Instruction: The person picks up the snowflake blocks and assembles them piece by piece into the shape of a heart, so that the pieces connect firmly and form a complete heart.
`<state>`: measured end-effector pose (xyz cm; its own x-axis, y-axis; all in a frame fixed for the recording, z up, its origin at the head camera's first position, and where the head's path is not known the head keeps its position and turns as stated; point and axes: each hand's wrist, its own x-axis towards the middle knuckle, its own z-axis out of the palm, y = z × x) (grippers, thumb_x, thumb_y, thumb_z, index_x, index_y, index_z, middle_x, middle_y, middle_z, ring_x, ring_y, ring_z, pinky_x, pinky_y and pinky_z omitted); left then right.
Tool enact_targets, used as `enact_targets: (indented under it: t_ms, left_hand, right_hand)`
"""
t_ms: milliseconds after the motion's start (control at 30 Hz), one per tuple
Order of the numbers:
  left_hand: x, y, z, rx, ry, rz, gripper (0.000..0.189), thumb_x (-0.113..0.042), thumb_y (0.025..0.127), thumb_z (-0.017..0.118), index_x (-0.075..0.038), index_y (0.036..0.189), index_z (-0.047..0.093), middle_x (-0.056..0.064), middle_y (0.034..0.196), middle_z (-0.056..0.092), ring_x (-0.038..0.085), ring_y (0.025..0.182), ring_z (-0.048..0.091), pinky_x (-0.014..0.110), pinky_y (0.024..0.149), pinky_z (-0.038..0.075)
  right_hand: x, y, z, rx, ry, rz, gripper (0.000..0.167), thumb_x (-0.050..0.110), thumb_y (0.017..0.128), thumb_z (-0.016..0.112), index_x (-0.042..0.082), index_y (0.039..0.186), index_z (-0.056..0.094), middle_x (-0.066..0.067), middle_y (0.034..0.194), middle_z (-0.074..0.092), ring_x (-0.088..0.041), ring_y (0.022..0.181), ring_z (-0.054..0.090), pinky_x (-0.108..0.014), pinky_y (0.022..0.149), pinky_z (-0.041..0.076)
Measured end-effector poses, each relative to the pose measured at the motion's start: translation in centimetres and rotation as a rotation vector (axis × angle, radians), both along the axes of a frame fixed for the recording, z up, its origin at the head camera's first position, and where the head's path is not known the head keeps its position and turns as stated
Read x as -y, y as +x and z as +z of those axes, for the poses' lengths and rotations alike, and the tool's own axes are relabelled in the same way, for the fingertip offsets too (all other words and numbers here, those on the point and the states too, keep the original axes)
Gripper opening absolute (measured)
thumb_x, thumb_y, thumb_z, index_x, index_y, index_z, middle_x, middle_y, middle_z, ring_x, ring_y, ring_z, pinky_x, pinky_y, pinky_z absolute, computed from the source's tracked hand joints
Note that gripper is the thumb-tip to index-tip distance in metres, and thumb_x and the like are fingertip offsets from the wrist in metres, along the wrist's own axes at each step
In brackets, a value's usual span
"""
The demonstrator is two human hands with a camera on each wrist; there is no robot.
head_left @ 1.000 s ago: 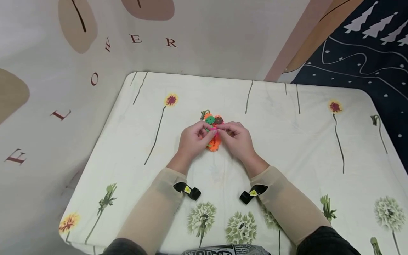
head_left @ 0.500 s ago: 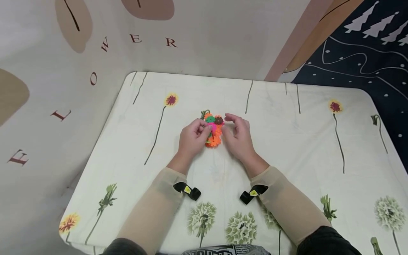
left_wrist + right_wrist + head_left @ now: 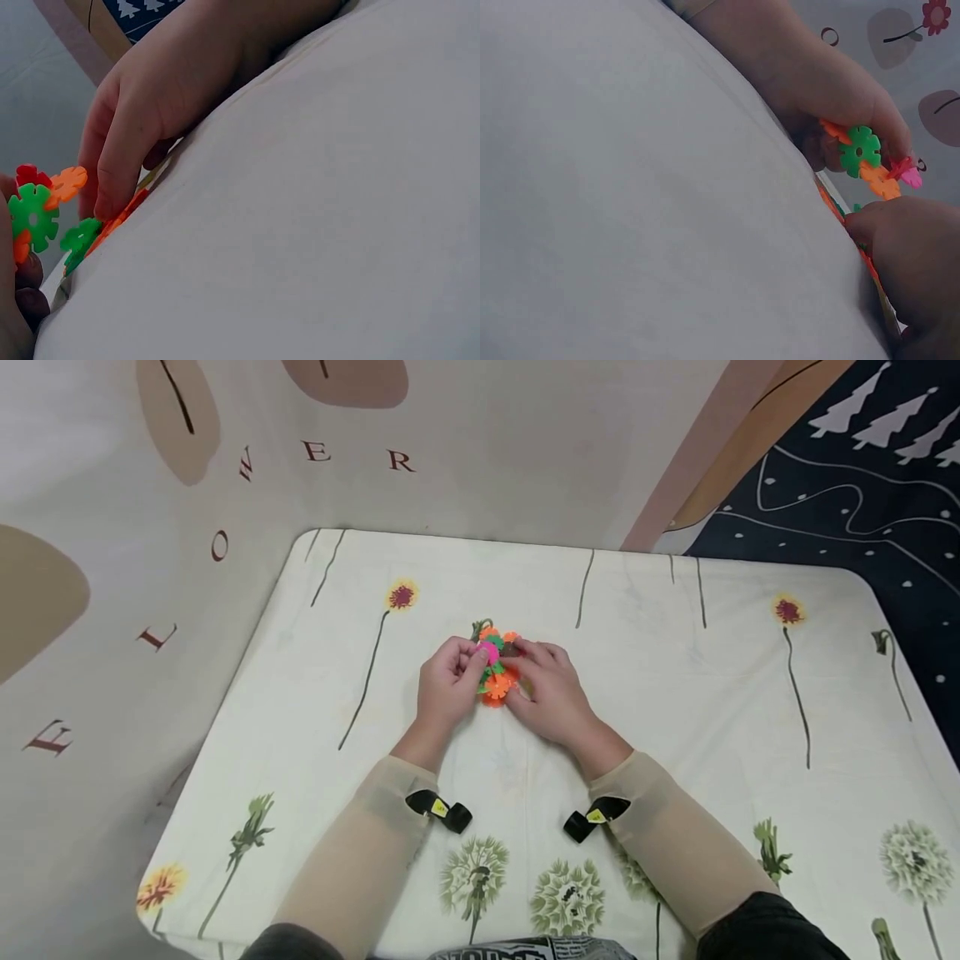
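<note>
My left hand pinches a small chain of joined, notched plastic snowflake discs between thumb and fingers. In the head view its pink disc shows on top. The left wrist view shows its green disc, an orange disc and a red disc, raised above the cloth. Loose orange discs and green ones lie in a small pile between the hands. Over the pile's right side is my right hand, thumb and forefinger apart, fingertips down at the discs. Its palm side is hidden from the head view.
A white cloth with printed flowers covers the table. Behind it hangs a pale wall covering with letters, and a dark one with trees at the right. Each wrist wears a small black camera.
My right hand drew back from the chain, its fingers lifting apart, then came down over the loose discs. My left hand kept the chain and shifted it slightly left.
</note>
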<state>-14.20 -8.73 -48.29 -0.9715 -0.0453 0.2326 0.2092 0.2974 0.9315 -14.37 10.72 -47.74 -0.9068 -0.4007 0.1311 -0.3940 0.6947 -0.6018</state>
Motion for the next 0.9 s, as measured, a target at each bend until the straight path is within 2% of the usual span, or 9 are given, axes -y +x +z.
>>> enact_targets:
  t_ms: [133, 367, 500, 733, 833, 900]
  left_hand:
    - [-0.05, 0.02, -0.01, -0.002, 0.01, -0.006, 0.014, -0.019, 0.106, 0.069, -0.008, 0.098, 0.066, 0.003, 0.072, 0.055, 0.019, 0.067, 0.049, 0.025, 0.06, 0.039]
    - [-0.11, 0.11, -0.03, 0.01, 0.025, 0.004, 0.014, -0.02, 0.106, 0.069, -0.009, 0.098, 0.067, 0.004, 0.069, 0.052, 0.021, 0.064, 0.048, 0.026, 0.059, 0.038]
    - [-0.14, 0.11, -0.03, 0.01, 0.017, 0.009, 0.015, -0.02, 0.106, 0.069, -0.009, 0.096, 0.067, 0.004, 0.067, 0.051, 0.02, 0.062, 0.047, 0.027, 0.059, 0.038]
    - [-0.11, 0.06, -0.02, 0.005, 0.007, 0.006, 0.016, -0.02, 0.107, 0.069, -0.009, 0.095, 0.066, 0.003, 0.067, 0.048, 0.02, 0.061, 0.045, 0.028, 0.059, 0.037]
    - [-0.09, 0.08, -0.04, 0.008, 0.008, 0.001, 0.016, -0.02, 0.106, 0.069, -0.009, 0.095, 0.066, 0.003, 0.067, 0.049, 0.02, 0.061, 0.045, 0.028, 0.059, 0.038]
    - [-0.08, 0.08, -0.07, 0.009, 0.007, -0.001, 0.015, -0.02, 0.107, 0.069, -0.009, 0.096, 0.066, 0.003, 0.067, 0.049, 0.02, 0.062, 0.046, 0.028, 0.059, 0.038]
  right_hand:
    - [0.02, 0.03, 0.01, -0.014, -0.024, -0.003, 0.033, 0.019, 0.095, 0.069, 0.014, 0.126, 0.076, -0.013, 0.161, 0.049, -0.036, 0.146, 0.036, -0.058, 0.119, 0.031]
    - [0.04, 0.16, -0.01, -0.034, 0.145, 0.082, 0.045, 0.029, 0.101, 0.064, 0.022, 0.145, 0.069, -0.015, 0.169, 0.035, -0.041, 0.147, 0.034, -0.061, 0.119, 0.027]
    - [0.09, 0.33, 0.07, -0.043, 0.168, 0.1, 0.042, 0.03, 0.102, 0.065, 0.022, 0.143, 0.07, -0.015, 0.167, 0.038, -0.04, 0.147, 0.034, -0.06, 0.121, 0.025]
    - [0.04, 0.33, -0.12, -0.079, 0.097, 0.079, 0.034, 0.025, 0.1, 0.07, 0.018, 0.132, 0.076, -0.014, 0.159, 0.048, -0.04, 0.144, 0.036, -0.058, 0.119, 0.029]
    - [0.02, 0.21, -0.29, -0.083, 0.009, 0.04, 0.025, 0.02, 0.102, 0.07, 0.014, 0.124, 0.079, -0.014, 0.153, 0.054, -0.039, 0.142, 0.04, -0.055, 0.117, 0.033]
    - [0.02, 0.15, -0.36, -0.085, -0.081, -0.02, 0.02, 0.017, 0.103, 0.07, 0.011, 0.119, 0.081, -0.013, 0.145, 0.062, -0.037, 0.138, 0.045, -0.053, 0.115, 0.037]
